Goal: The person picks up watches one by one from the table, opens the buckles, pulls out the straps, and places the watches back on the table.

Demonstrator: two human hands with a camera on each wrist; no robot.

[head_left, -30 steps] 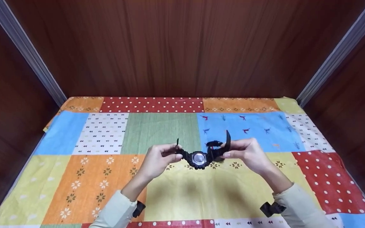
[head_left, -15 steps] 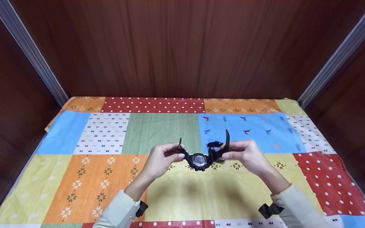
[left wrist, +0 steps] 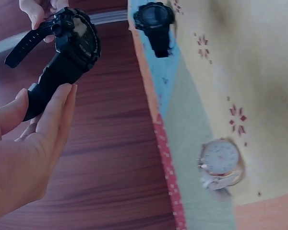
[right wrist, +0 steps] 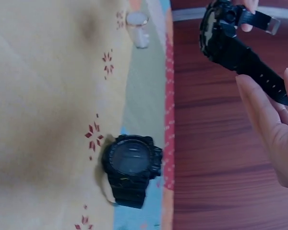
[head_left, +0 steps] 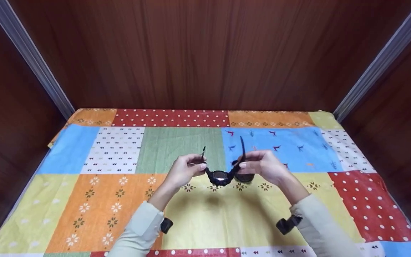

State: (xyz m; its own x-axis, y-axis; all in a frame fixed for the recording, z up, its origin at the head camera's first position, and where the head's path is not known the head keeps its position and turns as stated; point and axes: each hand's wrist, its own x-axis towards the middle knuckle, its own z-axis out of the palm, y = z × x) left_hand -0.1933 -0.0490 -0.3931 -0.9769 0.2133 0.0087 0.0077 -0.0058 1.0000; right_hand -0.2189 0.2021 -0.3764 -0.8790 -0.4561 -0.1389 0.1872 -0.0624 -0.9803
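Observation:
A black wristwatch [head_left: 219, 177] with a chunky round case hangs between both hands above the table, its unfastened strap bent up into a U. My left hand [head_left: 181, 172] pinches the shorter buckle side of the strap; the metal buckle [right wrist: 274, 25] pokes past the fingers in the right wrist view. The long holed strap end [right wrist: 272, 86] is pinched by my right hand [head_left: 267, 166]. A second black watch [right wrist: 130, 157] lies on the cloth below the right hand, partly covered in the head view. A white-faced watch [left wrist: 221, 157] rests near the left hand's side.
A patchwork tablecloth [head_left: 205, 221] covers the table. Dark wood-grain panels [head_left: 191, 53] rise at the back and both sides, joined by grey metal corner strips [head_left: 380, 57]. Each wrist carries a small black camera [head_left: 288, 225].
Both hands have risen slightly, and the right has shifted left toward the other. The held watch's strap ends now stand closer together, and its face tips more away from the head view.

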